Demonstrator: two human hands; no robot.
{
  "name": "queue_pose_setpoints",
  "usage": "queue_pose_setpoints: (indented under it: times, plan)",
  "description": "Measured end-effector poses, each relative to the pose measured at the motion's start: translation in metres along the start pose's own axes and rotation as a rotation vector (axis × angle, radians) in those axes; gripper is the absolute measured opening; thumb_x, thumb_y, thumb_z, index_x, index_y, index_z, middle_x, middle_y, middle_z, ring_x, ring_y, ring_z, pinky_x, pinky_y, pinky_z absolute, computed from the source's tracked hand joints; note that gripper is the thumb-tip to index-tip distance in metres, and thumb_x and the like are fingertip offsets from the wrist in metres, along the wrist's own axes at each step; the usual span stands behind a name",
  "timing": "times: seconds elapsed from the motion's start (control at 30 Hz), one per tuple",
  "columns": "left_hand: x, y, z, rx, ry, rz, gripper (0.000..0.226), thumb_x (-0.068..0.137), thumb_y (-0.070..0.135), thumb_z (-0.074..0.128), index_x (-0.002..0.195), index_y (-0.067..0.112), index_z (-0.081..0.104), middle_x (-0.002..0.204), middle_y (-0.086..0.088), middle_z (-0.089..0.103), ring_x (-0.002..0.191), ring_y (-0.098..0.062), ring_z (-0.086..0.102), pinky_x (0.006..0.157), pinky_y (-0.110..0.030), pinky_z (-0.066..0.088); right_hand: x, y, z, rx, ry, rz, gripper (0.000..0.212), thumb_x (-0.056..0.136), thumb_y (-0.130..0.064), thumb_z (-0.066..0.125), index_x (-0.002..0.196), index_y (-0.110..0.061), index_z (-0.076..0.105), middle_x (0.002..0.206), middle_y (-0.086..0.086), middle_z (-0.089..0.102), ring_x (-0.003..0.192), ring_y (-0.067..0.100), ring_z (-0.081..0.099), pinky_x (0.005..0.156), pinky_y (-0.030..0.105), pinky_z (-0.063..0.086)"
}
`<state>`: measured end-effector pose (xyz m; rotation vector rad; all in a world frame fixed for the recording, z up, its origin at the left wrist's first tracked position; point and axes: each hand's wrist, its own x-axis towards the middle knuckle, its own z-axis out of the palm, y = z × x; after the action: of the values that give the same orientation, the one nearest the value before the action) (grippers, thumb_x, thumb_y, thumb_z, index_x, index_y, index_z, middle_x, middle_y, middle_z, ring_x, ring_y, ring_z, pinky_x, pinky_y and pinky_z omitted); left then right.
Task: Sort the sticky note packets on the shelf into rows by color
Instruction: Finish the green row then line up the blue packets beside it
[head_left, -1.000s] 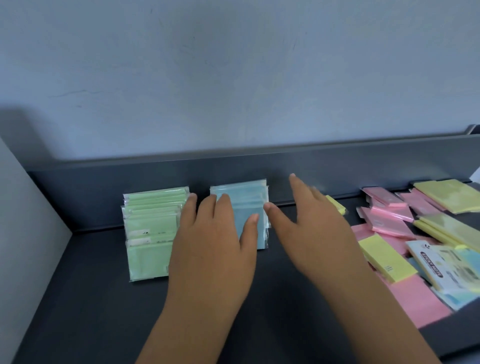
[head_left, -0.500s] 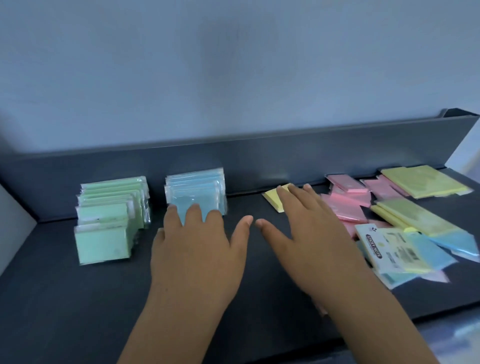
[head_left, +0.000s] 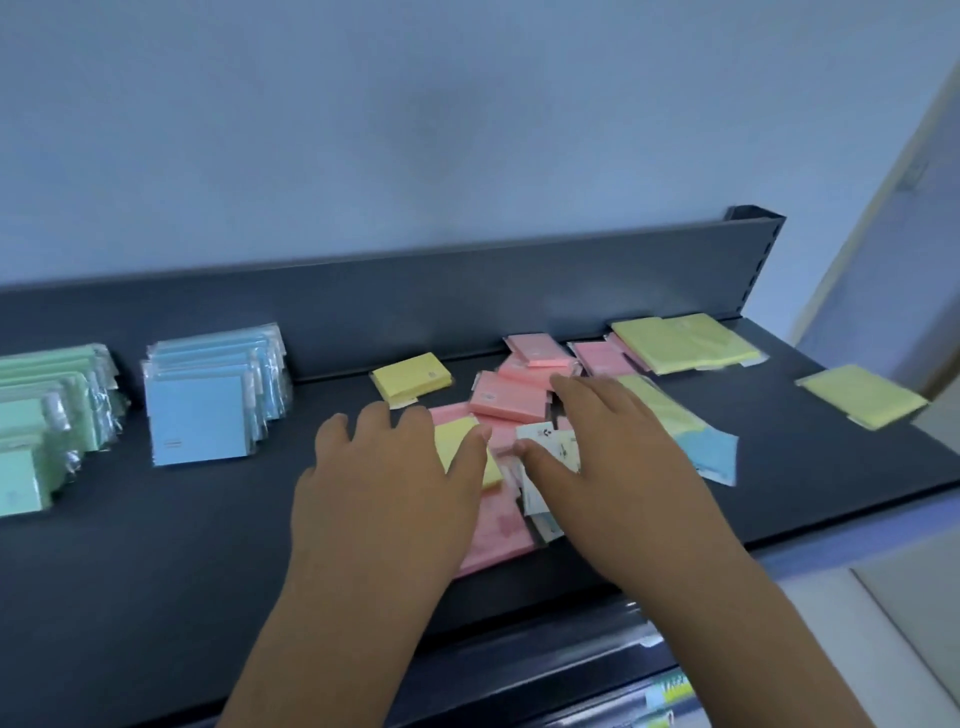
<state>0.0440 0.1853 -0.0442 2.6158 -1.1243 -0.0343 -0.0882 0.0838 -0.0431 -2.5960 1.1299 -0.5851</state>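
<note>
On the dark shelf a row of green packets stands at the far left, with a row of blue packets beside it. A mixed pile lies in the middle: pink packets, a yellow packet, a blue packet and a white printed packet. My left hand hovers flat over a yellow packet at the pile's left edge. My right hand lies spread over the pile's middle. Neither hand grips anything.
Large yellow packets lie at the back right, and one more yellow packet sits alone near the shelf's right end. A dark back rail runs behind everything. A lower shelf edge shows below.
Both hands have moved right, away from the blue row, and now sit over the mixed pile. The view has swung right, showing more of the shelf's right end.
</note>
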Motion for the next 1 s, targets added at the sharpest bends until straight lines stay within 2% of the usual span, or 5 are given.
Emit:
queue_pose_setpoints:
  times: [0.27,0.5,0.6,0.8,1.0]
  plan:
    - [0.009,0.032,0.004,0.031,0.043,0.125,0.078,0.085,0.075,0.004,0.127,0.035,0.057,0.131,0.009,0.057,0.122,-0.023,0.047,0.096,-0.038,0.044,0.002,0.036,-0.02,0.043,0.064,0.061,0.056,0.099,-0.046,0.057,0.148,-0.025,0.044,0.15,-0.007,0.045,0.14,0.01,0.03,0.102,0.02,0.025]
    - [0.002,0.081,0.019,-0.099,-0.018,0.273,0.041,0.095,0.06,0.05,0.128,0.037,0.061,0.133,0.014,0.054,0.129,-0.018,0.038,0.105,-0.036,0.04,0.007,0.102,-0.042,0.065,-0.009,0.131,0.045,0.096,-0.044,0.057,0.139,-0.027,0.055,0.133,-0.006,0.056,0.128,0.018,0.049,0.097,0.034,0.043]
    - [0.007,0.11,0.033,-0.012,-0.151,0.335,0.056,0.082,0.071,0.06,0.134,0.049,0.054,0.146,0.023,0.043,0.143,-0.017,0.027,0.112,-0.045,0.037,0.013,0.13,-0.049,0.041,-0.077,0.1,0.04,0.094,-0.047,0.061,0.127,-0.025,0.063,0.124,-0.006,0.059,0.119,0.017,0.052,0.093,0.034,0.045]
    - [0.005,0.143,0.057,0.095,-0.112,0.156,0.073,0.068,0.073,0.07,0.132,0.048,0.045,0.146,0.018,0.044,0.143,-0.023,0.029,0.111,-0.052,0.037,0.02,0.17,-0.049,0.058,-0.241,-0.134,0.028,0.088,-0.051,0.066,0.105,-0.028,0.067,0.114,-0.012,0.053,0.112,0.008,0.05,0.093,0.029,0.044]
    - [-0.004,0.148,0.062,0.078,-0.077,-0.046,0.091,0.063,0.082,0.068,0.142,0.047,0.038,0.152,0.017,0.039,0.146,-0.023,0.027,0.112,-0.053,0.036,0.023,0.181,-0.042,0.097,-0.316,-0.344,0.041,0.091,-0.051,0.065,0.125,-0.029,0.071,0.149,-0.001,0.043,0.144,0.014,0.03,0.116,0.029,0.031]
